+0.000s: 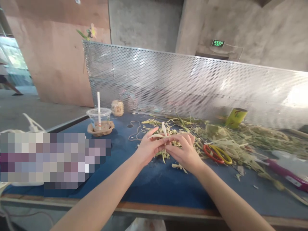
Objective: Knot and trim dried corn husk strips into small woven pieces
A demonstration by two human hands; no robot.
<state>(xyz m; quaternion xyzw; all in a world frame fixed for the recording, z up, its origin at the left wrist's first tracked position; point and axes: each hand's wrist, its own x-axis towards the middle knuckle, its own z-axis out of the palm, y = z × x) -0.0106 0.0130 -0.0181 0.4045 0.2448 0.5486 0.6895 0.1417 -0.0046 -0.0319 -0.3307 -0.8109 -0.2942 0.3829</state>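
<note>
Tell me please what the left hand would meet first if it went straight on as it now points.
Likely the right hand, close beside it at the pale strips, though exact depth is unclear.

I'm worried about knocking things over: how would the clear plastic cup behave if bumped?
The clear plastic cup would probably move easily, since its see-through wall looks thin and light. The cardboard holder around its base should help steady it against tipping. The tall white straw might catch a sleeve and pull it sideways, as it sticks up well above the rim.
</note>
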